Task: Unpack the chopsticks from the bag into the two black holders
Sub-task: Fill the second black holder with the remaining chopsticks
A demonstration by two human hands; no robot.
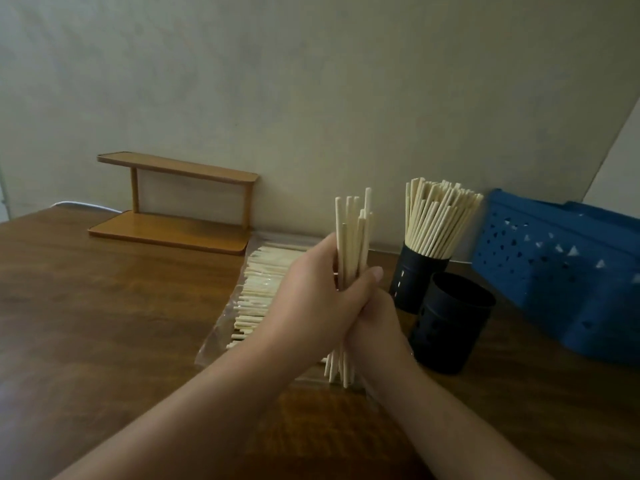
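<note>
Over the middle of the bench point(104, 289), both hands clasp one upright bundle of chopsticks point(353, 233), its lower tips fanning out just above the bag. The left hand point(311, 299) wraps round the bundle at mid-length, thumb closed across the front; the right hand point(375, 327) sits just below and against it, its grip also curled about the sticks, though its fingers are mostly hidden behind the left hand.

Judging by how things lie, the job is somewhere past halfway. Of the two black holders, the far holder point(414, 275) is packed full, its sticks splaying at the top. The near holder point(450, 323), touching or just beside it on the right, shows a dark, empty mouth. The clear plastic bag point(221, 334) lies flat to the left, still carrying a wide layer of loose chopsticks point(263, 289), too many and too overlapped to count.

Counted: two holders, one bag, one held bundle of roughly a dozen sticks, exact number unclear. Left to do, as I read it: drop this bundle into the near holder, then clear the bag.

Far left stands one wooden two-tier shelf point(180, 202); far right, one blue perforated basket point(561, 278).
</note>
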